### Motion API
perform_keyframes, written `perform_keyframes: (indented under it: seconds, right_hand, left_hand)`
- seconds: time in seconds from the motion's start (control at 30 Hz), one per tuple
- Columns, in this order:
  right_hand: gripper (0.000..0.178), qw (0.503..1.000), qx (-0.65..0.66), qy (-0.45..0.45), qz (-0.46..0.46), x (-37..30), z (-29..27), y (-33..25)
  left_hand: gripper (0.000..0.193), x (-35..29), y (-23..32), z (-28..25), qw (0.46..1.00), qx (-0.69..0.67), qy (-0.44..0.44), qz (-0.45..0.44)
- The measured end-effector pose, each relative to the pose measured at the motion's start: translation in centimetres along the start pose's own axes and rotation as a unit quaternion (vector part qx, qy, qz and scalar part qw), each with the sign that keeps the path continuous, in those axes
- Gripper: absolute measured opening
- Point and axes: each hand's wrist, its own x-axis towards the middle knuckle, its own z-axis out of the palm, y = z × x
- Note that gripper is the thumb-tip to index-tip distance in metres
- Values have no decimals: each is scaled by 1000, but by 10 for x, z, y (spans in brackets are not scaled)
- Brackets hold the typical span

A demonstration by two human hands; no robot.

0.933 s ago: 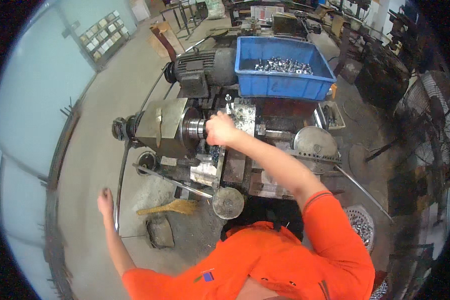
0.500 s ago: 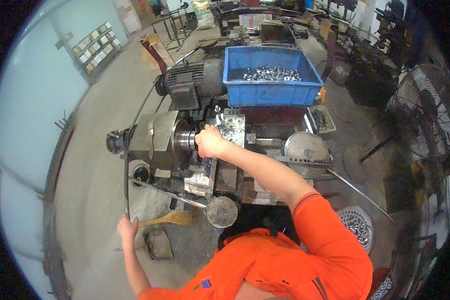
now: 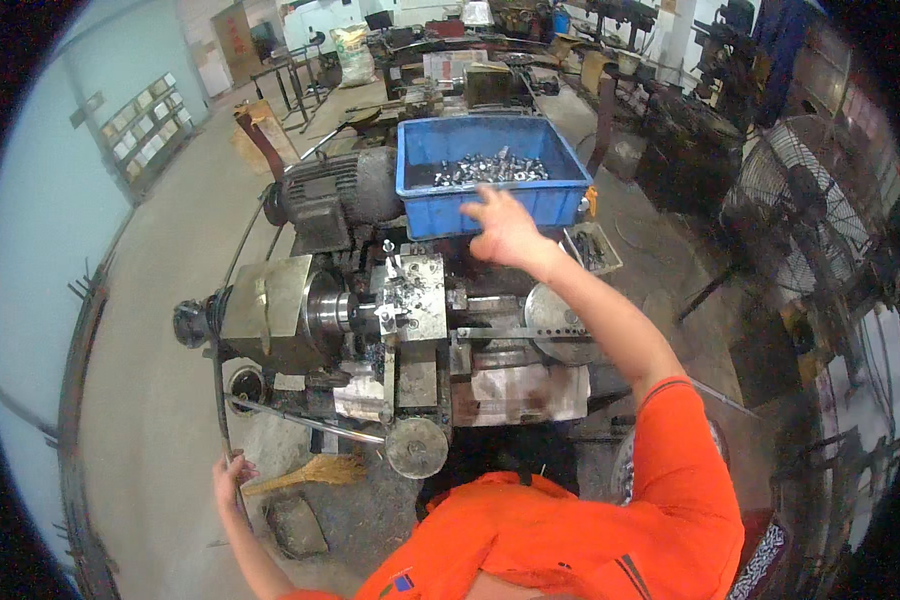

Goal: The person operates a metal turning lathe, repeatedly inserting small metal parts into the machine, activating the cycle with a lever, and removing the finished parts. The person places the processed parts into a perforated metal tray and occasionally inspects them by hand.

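Note:
My right hand is stretched out at the front wall of a blue plastic bin. Its fingers are apart, and nothing shows in them. Inside the bin lies a heap of small shiny metal parts. At lower left, my left hand is curled loosely round the lower end of a long dark lever. Between my hands stands a small lathe with a round metal chuck. Beside the chuck, a tool block is strewn with metal chips.
An electric motor sits left of the bin. A bright rod runs to a round disc in front of the lathe. A straw broom lies on the floor near my left hand. A large fan stands at right.
My right hand has left the chuck and moved away and to the right, up to the bin, its fingers spreading. My left hand stays at the lever, with its fingers looser. The view has shifted.

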Motion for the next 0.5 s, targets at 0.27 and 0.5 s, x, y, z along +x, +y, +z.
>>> perform_keyframes:
  seconds: [0.27,0.5]
  right_hand:
    - [44,975,123,-175,65,-140,-21,39]
    - [38,889,9,-94,448,-368,-66,143]
  left_hand:
    - [44,20,-31,-15,1000,-16,13,5]
    - [45,69,-99,-85,991,-109,-73,-15]
